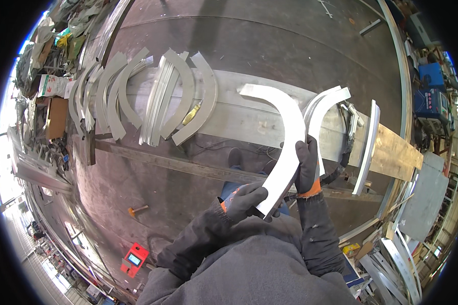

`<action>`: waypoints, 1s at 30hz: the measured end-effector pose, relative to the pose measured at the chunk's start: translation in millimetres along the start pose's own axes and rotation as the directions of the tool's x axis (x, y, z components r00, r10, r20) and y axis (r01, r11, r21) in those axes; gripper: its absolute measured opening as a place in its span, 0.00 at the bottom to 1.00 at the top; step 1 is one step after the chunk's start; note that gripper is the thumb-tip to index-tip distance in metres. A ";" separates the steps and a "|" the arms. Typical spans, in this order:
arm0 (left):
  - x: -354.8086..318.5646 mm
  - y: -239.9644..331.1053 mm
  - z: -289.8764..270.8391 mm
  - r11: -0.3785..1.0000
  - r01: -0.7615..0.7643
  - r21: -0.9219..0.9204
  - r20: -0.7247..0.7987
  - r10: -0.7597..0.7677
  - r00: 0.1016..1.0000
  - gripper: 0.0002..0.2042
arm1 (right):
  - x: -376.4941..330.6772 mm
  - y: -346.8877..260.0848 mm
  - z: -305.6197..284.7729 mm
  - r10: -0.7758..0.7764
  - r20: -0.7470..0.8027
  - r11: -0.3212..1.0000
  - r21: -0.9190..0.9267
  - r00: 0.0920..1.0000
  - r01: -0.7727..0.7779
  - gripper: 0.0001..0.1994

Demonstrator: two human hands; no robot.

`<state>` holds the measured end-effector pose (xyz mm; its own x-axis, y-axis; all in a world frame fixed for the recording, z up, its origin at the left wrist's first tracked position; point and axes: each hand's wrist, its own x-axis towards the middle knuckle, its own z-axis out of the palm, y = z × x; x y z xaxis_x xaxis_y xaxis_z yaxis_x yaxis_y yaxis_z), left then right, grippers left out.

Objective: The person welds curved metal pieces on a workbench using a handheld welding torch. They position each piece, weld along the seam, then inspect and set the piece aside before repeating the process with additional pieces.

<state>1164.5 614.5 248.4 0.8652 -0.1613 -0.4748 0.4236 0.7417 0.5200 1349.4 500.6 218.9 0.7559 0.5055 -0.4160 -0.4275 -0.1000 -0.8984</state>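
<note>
**Curved metal strip held in two gloved hands**

A pale, curved flat metal strip is held at the centre of the frame, above the long grey metal surface. Its lower end is gripped by the closed left hand; its right edge is clasped mid-length by the right hand. It is judged stiff, fairly light and sharp-edged, best taken by the edges. The long axis arcs from lower centre up to the upper left.
</note>
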 end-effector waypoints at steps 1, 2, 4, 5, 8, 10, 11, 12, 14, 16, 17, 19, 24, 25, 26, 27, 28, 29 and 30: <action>-0.5 -2.7 0.6 0.996 0.008 -0.084 0.002 -0.008 1.000 0.23 | -0.8 -1.4 0.2 0.025 -0.006 1.000 0.001 1.000 -0.025 0.22; -1.5 -5.7 0.8 0.986 0.016 -0.166 0.005 -0.016 1.000 0.24 | 0.5 -2.7 1.4 -0.009 -0.034 0.998 -0.062 0.999 0.007 0.24; -3.0 -11.9 -0.6 0.958 0.020 -0.287 0.082 0.004 0.997 0.23 | 1.1 -5.2 3.4 0.008 -0.060 0.993 -0.114 0.998 -0.015 0.24; -3.5 -14.8 -1.5 0.941 0.036 -0.335 0.074 -0.011 0.997 0.23 | 1.9 -6.3 4.2 -0.002 -0.062 0.992 -0.123 0.998 -0.006 0.24; -3.6 -20.4 -3.9 0.872 0.082 -0.483 0.128 -0.022 0.992 0.24 | 4.7 -5.6 7.7 0.018 -0.066 1.000 0.022 0.998 -0.017 0.22; -4.2 -21.6 -2.6 0.956 0.019 -0.292 0.079 0.004 0.997 0.25 | 5.5 -4.2 8.0 0.014 -0.081 0.999 0.051 0.997 -0.010 0.21; -4.8 -21.6 -1.5 0.971 -0.037 -0.236 0.083 0.058 0.995 0.25 | 5.3 -3.3 7.8 0.009 -0.090 0.999 0.039 0.996 -0.006 0.21; -5.1 -21.3 -0.6 0.951 0.009 -0.309 0.071 0.013 0.997 0.25 | 5.7 -2.1 8.5 0.005 -0.079 0.998 0.059 0.997 0.000 0.21; -5.9 -21.1 1.1 0.851 0.068 -0.520 0.132 0.001 0.991 0.25 | 6.4 -1.2 9.8 -0.015 -0.106 0.999 0.038 0.994 0.019 0.20; -4.8 -23.1 1.0 0.844 0.099 -0.527 0.132 -0.033 0.991 0.24 | 7.6 -3.1 9.6 -0.010 -0.084 0.997 0.080 0.996 0.017 0.21; -2.6 -24.4 -1.3 0.832 0.097 -0.547 0.135 -0.027 0.991 0.23 | 8.6 -4.3 9.8 0.001 -0.088 0.998 0.066 0.996 0.005 0.22; 3.4 -32.0 -3.8 0.893 0.066 -0.445 0.093 -0.027 0.995 0.31 | 9.8 -10.4 2.3 0.059 -0.028 0.996 -0.058 0.998 -0.061 0.24; 48.4 -37.9 -29.2 0.915 -0.097 0.391 -0.150 0.168 0.974 0.25 | 8.9 -1.7 -23.2 0.033 0.313 0.965 -0.255 0.949 0.051 0.33; 58.4 -33.9 -34.8 0.950 -0.176 0.259 -0.191 0.229 0.955 0.25 | 6.2 7.1 -27.7 0.059 0.345 0.985 -0.173 0.937 0.001 0.34; 70.9 -28.6 -37.6 0.944 -0.293 0.152 -0.242 0.323 0.915 0.25 | 2.8 19.0 -30.3 0.016 0.342 0.984 -0.170 0.940 0.045 0.35; 80.2 -20.8 -40.4 0.939 -0.341 0.048 -0.344 0.336 0.877 0.24 | -1.5 32.0 -33.1 -0.061 0.384 0.989 -0.103 0.921 0.109 0.36; 87.9 -9.0 -45.4 0.901 -0.435 0.005 -0.315 0.414 0.854 0.23 | -5.3 45.3 -35.6 -0.048 0.329 0.966 -0.223 0.943 0.127 0.37; 95.1 3.5 -49.0 0.889 -0.456 -0.041 -0.325 0.419 0.848 0.23 | -10.8 57.6 -39.8 0.022 0.242 0.926 -0.372 0.970 0.072 0.38; 98.8 13.7 -49.4 0.852 -0.513 -0.104 -0.306 0.463 0.832 0.22 | -16.5 67.6 -46.2 -0.059 0.344 0.913 -0.361 0.937 0.190 0.38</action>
<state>1242.6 640.8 173.5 0.8339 0.4083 -0.3714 -0.1105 0.7827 0.6125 1330.9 445.9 158.6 0.5632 0.7745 -0.2881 -0.0675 -0.3044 -0.9502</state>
